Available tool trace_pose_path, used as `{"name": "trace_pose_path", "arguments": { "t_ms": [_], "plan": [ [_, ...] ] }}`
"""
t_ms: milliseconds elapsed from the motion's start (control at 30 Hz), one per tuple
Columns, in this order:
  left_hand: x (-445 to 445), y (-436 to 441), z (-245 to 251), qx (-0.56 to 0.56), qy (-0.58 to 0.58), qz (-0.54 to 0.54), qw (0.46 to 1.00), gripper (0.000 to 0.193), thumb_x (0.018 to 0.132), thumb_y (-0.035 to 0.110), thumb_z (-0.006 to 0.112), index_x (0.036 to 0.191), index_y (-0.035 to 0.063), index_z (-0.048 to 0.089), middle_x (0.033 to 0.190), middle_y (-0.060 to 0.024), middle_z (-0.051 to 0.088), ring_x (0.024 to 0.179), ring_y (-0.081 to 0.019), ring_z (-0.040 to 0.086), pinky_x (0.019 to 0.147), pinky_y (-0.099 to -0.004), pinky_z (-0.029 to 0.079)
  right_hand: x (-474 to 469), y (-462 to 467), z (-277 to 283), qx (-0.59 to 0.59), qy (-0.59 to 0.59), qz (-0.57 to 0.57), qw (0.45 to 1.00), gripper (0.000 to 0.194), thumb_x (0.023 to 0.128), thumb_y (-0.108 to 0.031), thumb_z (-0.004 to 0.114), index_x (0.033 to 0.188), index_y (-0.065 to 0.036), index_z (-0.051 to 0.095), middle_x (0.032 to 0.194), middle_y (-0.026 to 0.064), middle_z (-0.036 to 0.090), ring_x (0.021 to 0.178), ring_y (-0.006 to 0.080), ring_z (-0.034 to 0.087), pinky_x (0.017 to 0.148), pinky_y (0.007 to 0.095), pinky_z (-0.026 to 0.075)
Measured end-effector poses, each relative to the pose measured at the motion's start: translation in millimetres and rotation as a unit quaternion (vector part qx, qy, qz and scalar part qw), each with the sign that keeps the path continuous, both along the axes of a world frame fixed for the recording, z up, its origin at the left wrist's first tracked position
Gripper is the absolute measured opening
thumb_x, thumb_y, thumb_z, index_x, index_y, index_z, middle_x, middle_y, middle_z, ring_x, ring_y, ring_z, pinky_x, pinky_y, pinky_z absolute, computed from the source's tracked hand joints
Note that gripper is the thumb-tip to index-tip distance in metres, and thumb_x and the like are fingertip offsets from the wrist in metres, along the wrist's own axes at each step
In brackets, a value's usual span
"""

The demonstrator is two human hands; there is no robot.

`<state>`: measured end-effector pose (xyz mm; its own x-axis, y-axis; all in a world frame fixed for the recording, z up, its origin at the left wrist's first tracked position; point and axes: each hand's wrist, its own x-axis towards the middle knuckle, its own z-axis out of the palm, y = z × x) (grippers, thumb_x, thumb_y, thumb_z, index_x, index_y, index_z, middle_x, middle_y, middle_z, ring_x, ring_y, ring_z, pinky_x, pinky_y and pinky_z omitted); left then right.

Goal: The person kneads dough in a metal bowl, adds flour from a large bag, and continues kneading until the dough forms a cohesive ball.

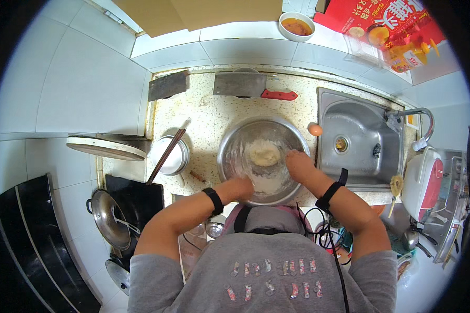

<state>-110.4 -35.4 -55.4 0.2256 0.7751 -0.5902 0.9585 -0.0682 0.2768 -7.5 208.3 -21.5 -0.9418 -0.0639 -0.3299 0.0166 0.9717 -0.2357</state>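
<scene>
A wide stainless steel bowl [222,156] stands on the speckled counter before me. Inside lies a pale lump of dough [264,153], with loose flour spread around it and on the walls. My left hand [239,188] is at the bowl's near left rim, its fingers curled and blurred. On the right side, my right hand [297,166] reaches over the rim with bent fingers, close to the dough but apart from it. Whether either hand grips the rim or holds anything cannot be told.
A brown egg [315,130] lies between the bowl and the steel sink [360,184]. Behind are a red-handled cleaver [239,84] and another dark blade [167,85]. Chopsticks [166,156] rest across a round lidded container [174,166] at the left. A wok [109,219] stands further left.
</scene>
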Motion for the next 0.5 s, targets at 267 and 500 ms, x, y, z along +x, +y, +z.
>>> {"name": "trace_pose_path", "arguments": {
  "t_ms": [267,500],
  "plan": [
    [-22.9,20.8,-10.5,0.047,-0.061,0.364,0.928,0.015,0.083,0.013,0.059,0.088,0.0005,0.065,0.090,-0.0201,0.066,0.088,-0.0400,0.064,0.079,-0.0471,0.050,7.4,-3.3,6.6,-0.073,-0.018,-0.019,0.997,0.018,0.081,-0.018,0.060,0.085,-0.001,0.068,0.091,0.0194,0.066,0.092,0.0348,0.065,0.079,0.0445,0.053],
    [-4.6,26.7,0.0,0.181,-0.155,0.307,0.922,0.014,0.075,0.003,0.063,0.088,0.0027,0.069,0.088,-0.0212,0.067,0.086,-0.0405,0.066,0.074,-0.0466,0.054,11.8,-8.7,5.0,-0.159,-0.025,-0.037,0.986,0.023,0.085,-0.025,0.060,0.086,-0.003,0.067,0.088,0.0204,0.067,0.086,0.0393,0.065,0.079,0.0478,0.052]
  ]
}}
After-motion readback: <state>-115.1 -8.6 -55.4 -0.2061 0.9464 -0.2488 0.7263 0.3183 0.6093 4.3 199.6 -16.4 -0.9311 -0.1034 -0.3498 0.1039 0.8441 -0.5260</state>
